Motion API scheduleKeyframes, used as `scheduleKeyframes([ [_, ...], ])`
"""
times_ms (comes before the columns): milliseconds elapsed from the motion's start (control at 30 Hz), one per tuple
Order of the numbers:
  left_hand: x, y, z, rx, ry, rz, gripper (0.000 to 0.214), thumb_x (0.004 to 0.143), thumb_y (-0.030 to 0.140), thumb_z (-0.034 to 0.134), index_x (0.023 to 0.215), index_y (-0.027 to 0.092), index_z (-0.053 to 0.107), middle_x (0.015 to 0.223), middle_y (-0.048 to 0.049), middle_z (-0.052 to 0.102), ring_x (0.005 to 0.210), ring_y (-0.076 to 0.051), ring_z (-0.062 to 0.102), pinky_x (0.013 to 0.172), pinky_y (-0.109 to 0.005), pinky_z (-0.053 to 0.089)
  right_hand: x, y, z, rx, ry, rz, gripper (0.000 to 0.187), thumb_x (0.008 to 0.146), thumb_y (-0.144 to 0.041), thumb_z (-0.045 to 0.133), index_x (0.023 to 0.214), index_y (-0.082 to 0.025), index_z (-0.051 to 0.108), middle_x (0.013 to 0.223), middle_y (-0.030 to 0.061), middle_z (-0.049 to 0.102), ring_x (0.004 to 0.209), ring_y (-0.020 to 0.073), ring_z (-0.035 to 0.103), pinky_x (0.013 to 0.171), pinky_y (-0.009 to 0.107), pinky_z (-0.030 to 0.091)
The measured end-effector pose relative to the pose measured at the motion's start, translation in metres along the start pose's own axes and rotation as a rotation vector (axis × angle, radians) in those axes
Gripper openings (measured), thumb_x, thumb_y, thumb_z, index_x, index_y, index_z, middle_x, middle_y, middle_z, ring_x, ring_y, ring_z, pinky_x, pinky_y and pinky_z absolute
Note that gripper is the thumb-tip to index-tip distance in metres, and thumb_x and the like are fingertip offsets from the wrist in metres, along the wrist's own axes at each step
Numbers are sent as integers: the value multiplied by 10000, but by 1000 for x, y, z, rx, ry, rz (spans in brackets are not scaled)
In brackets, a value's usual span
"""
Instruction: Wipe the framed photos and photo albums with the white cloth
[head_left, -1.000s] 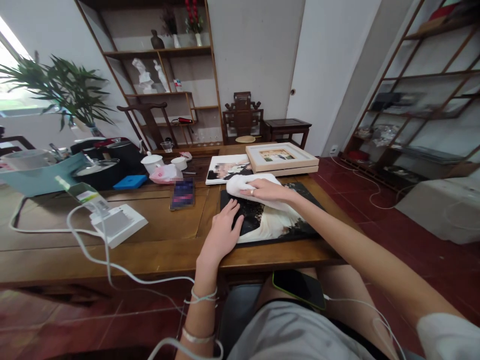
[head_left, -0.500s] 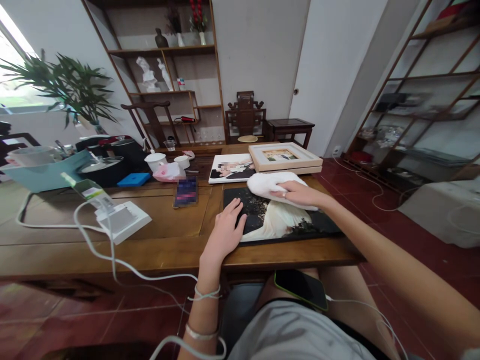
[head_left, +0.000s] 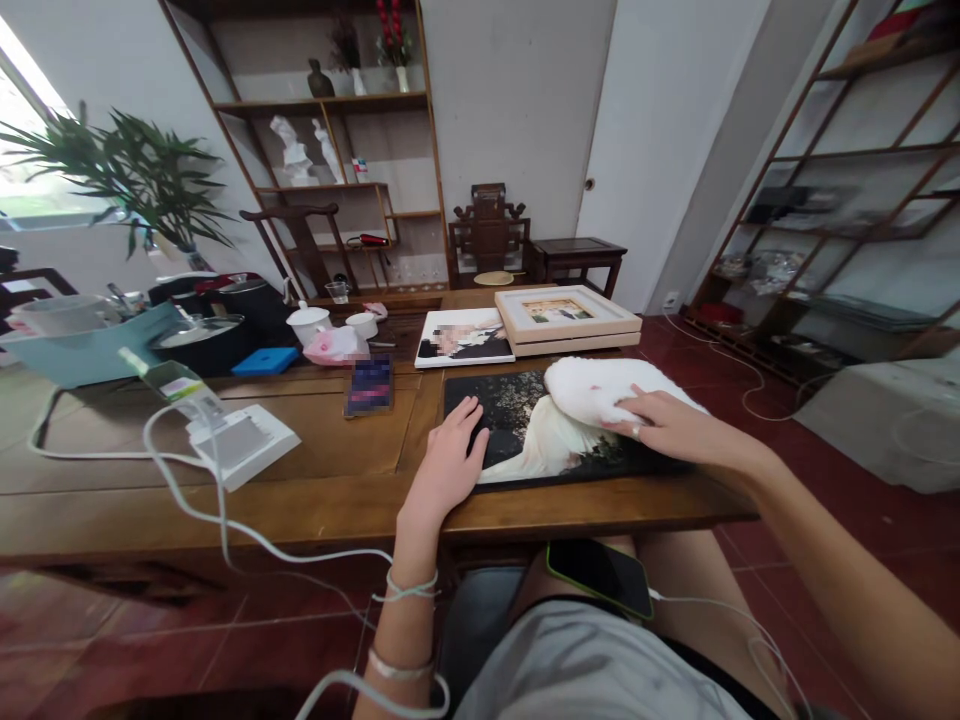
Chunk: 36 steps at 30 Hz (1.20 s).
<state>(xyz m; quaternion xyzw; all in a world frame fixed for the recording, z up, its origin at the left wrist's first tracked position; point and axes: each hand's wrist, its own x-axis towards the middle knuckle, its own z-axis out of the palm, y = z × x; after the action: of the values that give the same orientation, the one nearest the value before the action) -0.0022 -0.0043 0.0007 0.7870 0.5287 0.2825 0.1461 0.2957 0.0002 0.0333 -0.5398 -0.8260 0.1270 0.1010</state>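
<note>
A dark photo panel (head_left: 517, 420) showing a pale, gown-like shape lies flat at the table's front edge. My left hand (head_left: 450, 455) rests with stretched fingers on its left end, holding nothing. On the right half of the panel, my right hand (head_left: 660, 425) presses down on a folded white cloth (head_left: 600, 385), gripping its near side. The cloth covers the panel's upper right part. Behind the panel are a smaller photo print (head_left: 465, 337) and, beside it, a pale wooden picture frame (head_left: 570, 318) with a small photo in it.
On the wooden table (head_left: 352, 450), a phone (head_left: 370, 385), a white box (head_left: 247, 445) with a cable, a blue box (head_left: 265, 361) and a teapot (head_left: 309, 323) stand to the left. Another phone (head_left: 600, 577) lies on my lap, its charging cable trailing right.
My right hand and the white cloth have slid to the right and slightly nearer across the panel. The left hand stays in place on the panel's left end.
</note>
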Motion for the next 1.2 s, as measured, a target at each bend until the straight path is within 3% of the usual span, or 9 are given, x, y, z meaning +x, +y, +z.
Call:
scheduleKeyframes([
  [100, 0, -1, 1, 5, 0, 4, 412, 929, 239, 398, 1297, 82, 498, 1446, -134, 416, 1372, -221, 331, 1113, -449, 295, -34, -12, -2, 47, -34, 19, 370, 855, -509, 406, 820, -233, 649, 1003, 93, 680, 1233, 382, 436, 993, 473, 357],
  [167, 1, -2, 2, 7, 2, 8, 415, 928, 243, 399, 1300, 86, 496, 1446, -135, 415, 1372, -226, 330, 1112, -455, 295, -52, -19, -4, 82, -44, 24, 354, 849, -514, 417, 807, -241, 639, 990, 81, 680, 1203, 372, 466, 983, 460, 375],
  [300, 1, -3, 3, 3, 12, 13, 411, 924, 249, 410, 1296, 101, 502, 1446, -138, 415, 1369, -233, 337, 1104, -473, 304, -61, -22, -8, 92, -78, -16, 350, 862, -500, 423, 657, -236, 527, 724, 24, 628, 826, 275, 607, 956, 417, 390],
  [400, 1, -3, 3, -2, 14, 21, 404, 921, 251, 416, 1287, 112, 513, 1445, -135, 417, 1367, -234, 341, 1099, -480, 310, -46, -12, -12, 17, -54, -4, 398, 808, -551, 497, 584, -226, 443, 638, 8, 561, 660, 221, 550, 762, 359, 444],
  [533, 1, -3, 2, -2, 6, 24, 400, 920, 245, 412, 1284, 114, 516, 1447, -128, 416, 1371, -224, 333, 1103, -468, 304, -10, 10, -17, -72, -7, 8, 453, 727, -614, 567, 561, -222, 413, 635, 4, 536, 602, 182, 476, 553, 289, 347],
  [700, 0, -2, 0, 0, -1, 16, 404, 921, 240, 410, 1290, 109, 509, 1448, -128, 414, 1370, -223, 335, 1104, -467, 302, 38, 28, -19, -65, 51, -27, 483, 733, -655, 521, 567, -218, 403, 646, 8, 535, 617, 175, 457, 545, 279, 293],
  [867, 1, -1, -1, 6, -13, 19, 407, 921, 237, 410, 1294, 107, 506, 1449, -133, 411, 1377, -222, 322, 1107, -458, 299, 65, 34, -19, -26, 89, -40, 418, 755, -592, 512, 619, -198, 486, 728, 45, 606, 689, 209, 509, 607, 293, 330],
  [1033, 2, 0, -2, 6, -13, 9, 399, 916, 227, 417, 1285, 110, 513, 1446, -134, 416, 1373, -221, 329, 1105, -463, 301, 71, 35, -18, -13, 124, -16, 410, 761, -578, 514, 686, -175, 528, 840, 98, 647, 757, 235, 535, 651, 303, 350],
  [1200, 2, 0, -1, 3, -12, 3, 402, 917, 233, 414, 1289, 116, 512, 1449, -130, 413, 1375, -217, 326, 1109, -451, 298, 59, 31, -8, -11, 154, -17, 411, 798, -568, 461, 623, -197, 494, 716, 48, 616, 702, 208, 519, 633, 297, 340],
])
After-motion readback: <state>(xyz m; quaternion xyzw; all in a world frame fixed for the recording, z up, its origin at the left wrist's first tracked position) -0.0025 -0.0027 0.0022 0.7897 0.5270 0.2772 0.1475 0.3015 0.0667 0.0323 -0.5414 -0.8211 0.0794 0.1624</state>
